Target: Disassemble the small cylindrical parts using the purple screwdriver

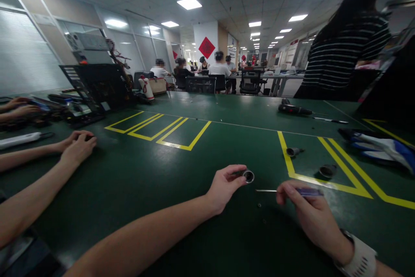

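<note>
Metal fitting (248,176) in left hand (223,188); screwdriver (310,192) in right hand (311,214).

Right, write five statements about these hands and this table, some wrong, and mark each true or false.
1. The left hand holds a round metal part. True.
2. The right hand holds a pair of pliers. False: the right hand holds a screwdriver.
3. The screwdriver's tip is inside the round metal part. False: the tip is outside it.
4. Two other metal parts lie within one yellow tape outline. True.
5. The watch is on the left wrist. False: the watch is on the right wrist.
</note>
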The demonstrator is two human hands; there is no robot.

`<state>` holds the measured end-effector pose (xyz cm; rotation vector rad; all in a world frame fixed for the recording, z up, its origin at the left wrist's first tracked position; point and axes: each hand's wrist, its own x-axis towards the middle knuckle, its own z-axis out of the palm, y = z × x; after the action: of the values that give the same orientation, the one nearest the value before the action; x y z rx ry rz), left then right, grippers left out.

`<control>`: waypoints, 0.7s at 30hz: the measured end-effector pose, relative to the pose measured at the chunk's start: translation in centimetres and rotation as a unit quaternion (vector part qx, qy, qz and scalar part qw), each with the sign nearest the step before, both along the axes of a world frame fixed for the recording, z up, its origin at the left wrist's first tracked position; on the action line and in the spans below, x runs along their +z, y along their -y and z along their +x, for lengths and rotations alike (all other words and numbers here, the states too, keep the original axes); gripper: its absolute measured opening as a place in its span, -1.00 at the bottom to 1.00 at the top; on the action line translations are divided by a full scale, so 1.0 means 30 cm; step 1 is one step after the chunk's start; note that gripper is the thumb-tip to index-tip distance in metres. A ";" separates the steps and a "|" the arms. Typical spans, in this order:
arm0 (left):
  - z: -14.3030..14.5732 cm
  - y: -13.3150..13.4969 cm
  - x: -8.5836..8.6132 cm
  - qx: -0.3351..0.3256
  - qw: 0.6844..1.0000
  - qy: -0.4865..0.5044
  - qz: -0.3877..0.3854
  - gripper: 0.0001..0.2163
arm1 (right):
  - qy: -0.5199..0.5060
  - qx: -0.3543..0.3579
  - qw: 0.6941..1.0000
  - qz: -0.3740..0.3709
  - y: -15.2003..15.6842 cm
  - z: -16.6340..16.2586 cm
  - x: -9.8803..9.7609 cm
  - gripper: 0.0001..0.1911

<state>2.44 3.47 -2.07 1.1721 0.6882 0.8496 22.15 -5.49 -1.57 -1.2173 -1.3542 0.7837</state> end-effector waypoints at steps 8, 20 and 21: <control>0.003 0.004 -0.002 0.003 1.000 -0.006 0.012 -0.69 | 0.239 0.038 0.960 0.140 0.027 -0.044 0.043 -0.82; 0.013 0.006 -0.019 0.010 0.999 -0.007 0.042 -0.76 | 0.386 0.067 0.894 0.216 0.047 -0.076 0.040 -0.74; 0.016 0.006 -0.023 0.015 0.999 -0.005 0.052 -0.77 | 0.389 0.068 0.892 0.218 0.048 -0.080 0.041 -0.74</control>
<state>2.91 3.30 -2.74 1.2626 0.6779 0.9143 19.76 -6.94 -0.34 -1.1066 -2.1447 0.0209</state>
